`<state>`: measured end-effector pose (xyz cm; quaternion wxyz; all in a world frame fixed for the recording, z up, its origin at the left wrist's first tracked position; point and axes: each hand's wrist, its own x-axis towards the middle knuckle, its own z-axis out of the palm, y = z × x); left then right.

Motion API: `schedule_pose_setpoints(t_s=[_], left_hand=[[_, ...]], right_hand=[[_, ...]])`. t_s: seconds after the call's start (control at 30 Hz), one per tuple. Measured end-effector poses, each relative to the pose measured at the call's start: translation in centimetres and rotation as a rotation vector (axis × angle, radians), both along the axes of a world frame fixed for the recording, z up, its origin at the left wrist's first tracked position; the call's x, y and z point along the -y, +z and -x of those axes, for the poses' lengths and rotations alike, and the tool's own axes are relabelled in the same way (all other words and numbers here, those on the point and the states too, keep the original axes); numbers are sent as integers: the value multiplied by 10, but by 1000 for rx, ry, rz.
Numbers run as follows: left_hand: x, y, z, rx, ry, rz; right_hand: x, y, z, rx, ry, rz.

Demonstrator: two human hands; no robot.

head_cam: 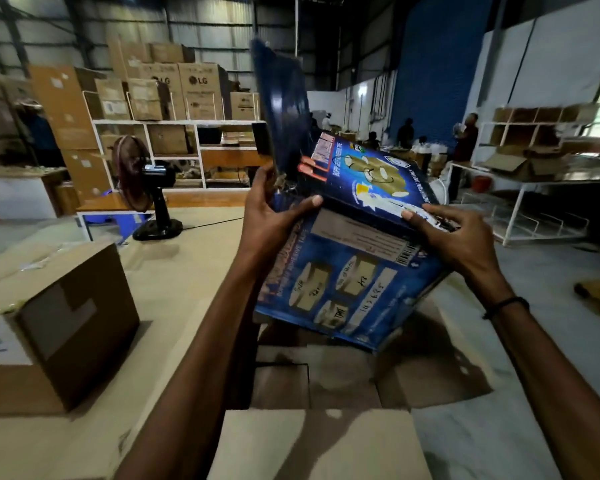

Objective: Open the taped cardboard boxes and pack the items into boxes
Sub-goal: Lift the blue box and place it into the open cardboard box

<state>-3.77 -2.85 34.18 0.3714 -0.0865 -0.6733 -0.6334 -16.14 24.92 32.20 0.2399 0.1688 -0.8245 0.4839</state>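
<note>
A: Blue box (354, 258)?
B: Held tilted above the open brown carton (343, 382), 6 o'clock below it.
A: Fingers?
B: Left hand (271, 209) grasps the 9 o'clock edge, one flap upright; right hand (458, 237) grips the 3 o'clock flap.

"LG" on stacked cartons (198, 81)
</note>
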Motion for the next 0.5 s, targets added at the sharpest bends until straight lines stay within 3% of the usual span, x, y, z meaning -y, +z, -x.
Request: schedule_pose_setpoints(t_s=[0.2, 0.5], left_hand=[[7, 25, 1, -33, 161, 368], [8, -12, 2, 128, 337, 545]], right_hand=[[34, -42, 4, 90, 189, 159], [77, -117, -8, 295, 302, 115]])
